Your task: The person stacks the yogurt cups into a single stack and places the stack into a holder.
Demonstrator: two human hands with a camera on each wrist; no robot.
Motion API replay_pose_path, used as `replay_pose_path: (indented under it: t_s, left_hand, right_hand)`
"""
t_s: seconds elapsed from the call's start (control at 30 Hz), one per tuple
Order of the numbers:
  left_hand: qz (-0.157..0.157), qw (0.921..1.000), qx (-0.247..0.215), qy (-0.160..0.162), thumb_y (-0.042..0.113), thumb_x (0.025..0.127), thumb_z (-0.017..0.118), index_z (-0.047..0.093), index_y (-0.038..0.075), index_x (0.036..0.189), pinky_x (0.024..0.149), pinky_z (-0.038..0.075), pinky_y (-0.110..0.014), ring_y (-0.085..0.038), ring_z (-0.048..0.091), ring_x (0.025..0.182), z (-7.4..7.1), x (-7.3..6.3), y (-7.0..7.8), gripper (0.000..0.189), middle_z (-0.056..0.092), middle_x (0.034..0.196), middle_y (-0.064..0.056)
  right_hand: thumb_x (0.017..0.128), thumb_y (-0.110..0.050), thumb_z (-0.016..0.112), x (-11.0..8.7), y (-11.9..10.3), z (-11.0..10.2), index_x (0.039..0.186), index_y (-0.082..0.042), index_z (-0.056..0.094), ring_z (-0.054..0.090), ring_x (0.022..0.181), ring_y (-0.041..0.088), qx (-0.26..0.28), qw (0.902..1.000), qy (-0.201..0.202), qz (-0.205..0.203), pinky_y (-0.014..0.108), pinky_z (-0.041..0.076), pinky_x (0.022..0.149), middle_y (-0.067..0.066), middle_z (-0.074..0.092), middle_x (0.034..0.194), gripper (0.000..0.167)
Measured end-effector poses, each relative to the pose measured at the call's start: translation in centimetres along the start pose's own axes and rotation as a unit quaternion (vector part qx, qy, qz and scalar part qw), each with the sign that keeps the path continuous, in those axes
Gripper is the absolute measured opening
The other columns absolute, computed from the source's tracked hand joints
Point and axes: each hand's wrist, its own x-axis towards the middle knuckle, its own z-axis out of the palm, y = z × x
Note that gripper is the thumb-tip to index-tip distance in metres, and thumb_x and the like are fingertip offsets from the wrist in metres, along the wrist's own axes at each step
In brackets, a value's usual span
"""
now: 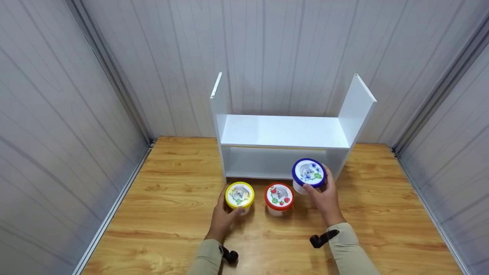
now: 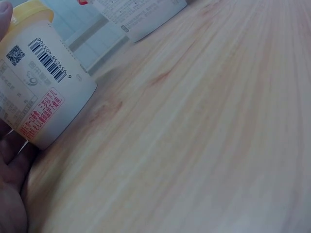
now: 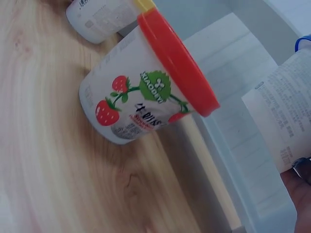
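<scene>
Tabletop (image 1: 164,214) was wood-grain, with a white shelf unit (image 1: 284,131) standing around the middle of its back edge, well apart from both side edges. The left hand (image 1: 222,219) had a yellow-lidded tub (image 1: 240,195) in a proper grip — thumb on the near edge of the lid, fingers curled round the left side, spread only as wide as the tub. That tub was on the tabletop, just in front of the shelf unit's front left corner, its barcode (image 2: 48,60) facing the wrist camera. Next to it, a red-lidded tub (image 1: 279,196) with strawberries printed on the side stood on the tabletop by itself, between the hands. The right hand (image 1: 326,198) gripped a blue-lidded tub (image 1: 308,172), thumb on the near side and fingers round the right. This one was up off the tabletop — held at the front edge of the lower board (image 1: 259,164), toward the right corner. Both sleeves (image 1: 206,254) were beige.
</scene>
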Motion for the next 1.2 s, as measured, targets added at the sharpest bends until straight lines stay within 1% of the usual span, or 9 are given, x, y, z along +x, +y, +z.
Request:
replay_pose_path:
  t_s: [0.23,0.37,0.5,0.6,0.77,1.0,1.03,1.2]
  left_hand:
    - [0.006,0.9999,-0.013,-0.003,0.01,0.079,0.085,0.028,0.015,0.161,0.115,0.036,-0.034,-0.027,0.039,0.143,0.0,-0.2,0.4,0.1,0.039,0.159,-0.011]
    - [0.007,0.9999,-0.009,0.001,0.012,0.079,0.086,0.029,0.015,0.16,0.115,0.035,-0.029,-0.026,0.038,0.143,0.1,-0.2,0.2,0.099,0.038,0.159,-0.011]
    - [0.009,0.9999,-0.007,0.001,0.014,0.079,0.086,0.029,0.013,0.16,0.114,0.034,-0.025,-0.025,0.04,0.142,0.1,-0.1,0.1,0.099,0.04,0.158,-0.011]
    - [0.006,0.9999,-0.012,0.001,0.01,0.079,0.085,0.027,0.012,0.161,0.115,0.034,-0.028,-0.027,0.04,0.142,0.1,0.0,0.1,0.1,0.039,0.159,-0.013]
    - [0.002,0.9999,-0.016,0.0,0.008,0.08,0.083,0.025,0.013,0.161,0.117,0.033,-0.04,-0.029,0.039,0.143,0.1,0.0,0.1,0.1,0.036,0.16,-0.012]
    - [-0.004,1.0,0.0,0.003,0.015,0.079,0.086,0.029,0.015,0.16,0.118,0.033,-0.041,-0.027,0.039,0.143,0.0,-0.1,0.0,0.1,0.038,0.16,-0.009]
    - [0.0,1.0,0.001,0.001,0.014,0.079,0.086,0.028,0.014,0.161,0.117,0.034,-0.042,-0.029,0.039,0.143,0.0,-0.1,0.0,0.1,0.038,0.159,-0.012]
    - [0.004,1.0,0.004,-0.006,0.013,0.082,0.084,0.027,0.013,0.161,0.117,0.036,-0.039,-0.029,0.038,0.143,-0.1,-0.2,0.1,0.097,0.038,0.158,-0.014]
  right_hand:
    - [0.085,-0.028,0.083,0.1,-0.9,0.8,0.161,-0.02,0.022,0.027,0.149,0.033,-0.007,0.9998,-0.017,0.0,0.048,0.027,0.122,0.012,0.028,0.161,0.097]
    - [0.085,-0.03,0.082,0.2,-1.2,1.3,0.161,-0.021,0.022,0.026,0.149,0.032,-0.007,0.9997,-0.023,0.002,0.049,0.025,0.123,0.011,0.029,0.161,0.097]
    - [0.085,-0.032,0.082,0.3,-1.3,1.8,0.161,-0.02,0.024,0.028,0.148,0.032,-0.009,0.9996,-0.026,-0.002,0.051,0.026,0.122,0.011,0.031,0.16,0.096]
    - [0.086,-0.03,0.082,0.3,-1.3,2.3,0.16,-0.018,0.024,0.029,0.147,0.033,-0.005,0.9995,-0.029,-0.009,0.051,0.027,0.121,0.012,0.032,0.16,0.095]
    - [0.086,-0.028,0.082,0.2,-1.5,2.9,0.16,-0.018,0.025,0.03,0.147,0.033,0.004,0.9993,-0.036,-0.012,0.05,0.029,0.121,0.012,0.033,0.159,0.094]
    - [0.086,-0.031,0.082,0.0,-1.6,3.7,0.161,-0.02,0.024,0.029,0.148,0.033,0.0,0.9991,-0.043,0.003,0.049,0.029,0.121,0.011,0.03,0.161,0.095]
    - [0.086,-0.03,0.081,0.0,-1.6,3.8,0.161,-0.02,0.023,0.029,0.148,0.033,0.002,0.9989,-0.046,0.002,0.049,0.029,0.121,0.012,0.03,0.161,0.095]
    - [0.086,-0.027,0.082,-0.1,-1.5,4.4,0.16,-0.019,0.024,0.029,0.148,0.032,0.011,0.9985,-0.054,-0.003,0.049,0.027,0.122,0.012,0.031,0.16,0.094]
